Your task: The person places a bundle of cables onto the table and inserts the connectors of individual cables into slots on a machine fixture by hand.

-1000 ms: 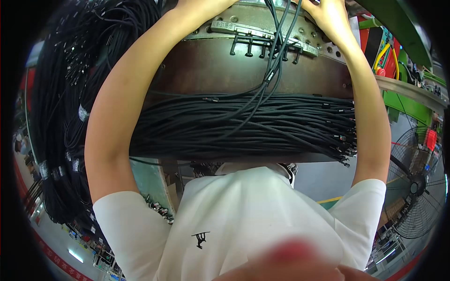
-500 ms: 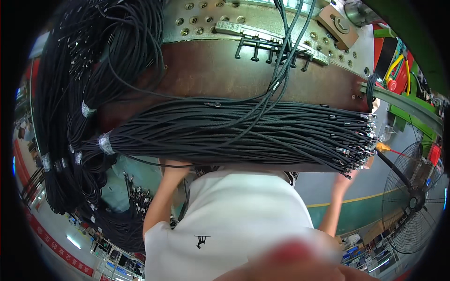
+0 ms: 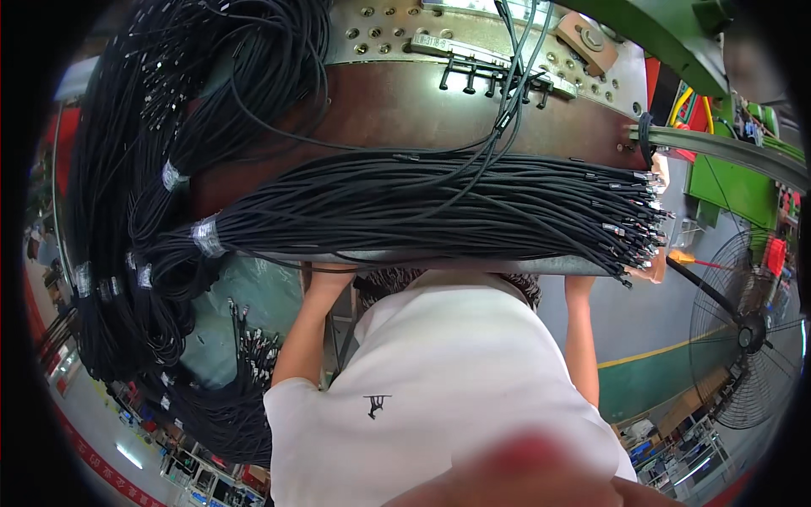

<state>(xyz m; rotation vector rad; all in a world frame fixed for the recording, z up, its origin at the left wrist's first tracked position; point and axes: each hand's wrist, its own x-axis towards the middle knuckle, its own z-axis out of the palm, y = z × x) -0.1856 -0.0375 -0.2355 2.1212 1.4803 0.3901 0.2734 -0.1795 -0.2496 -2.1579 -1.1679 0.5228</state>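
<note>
A thick bundle of black cables [image 3: 422, 207] lies across the work table [image 3: 372, 110], bound at its left end with clear wrap [image 3: 206, 237]. Metal-tipped connectors [image 3: 646, 228] fan out at its right end. My left hand [image 3: 332, 276] reaches up beneath the near edge of the bundle, its fingers hidden. By the right part of that edge my right hand [image 3: 579, 286] goes under too, mostly covered. Skin-coloured patches show beside the connector ends, but I cannot make out whether fingers grip anything. A few loose cables [image 3: 517, 84] run from the bundle to the far side.
More wrapped black cable bundles [image 3: 110, 194] hang at the left. A metal fixture bar [image 3: 473, 59] with black prongs stands at the back on a perforated plate. A black fan [image 3: 748, 334] is at the right, near a metal rail [image 3: 726, 150] and green machine parts [image 3: 676, 34].
My right forearm has come leftward and stands more upright, its hand now mostly behind the near edge. The whole view has shifted a little; the bundle stays on the table.
</note>
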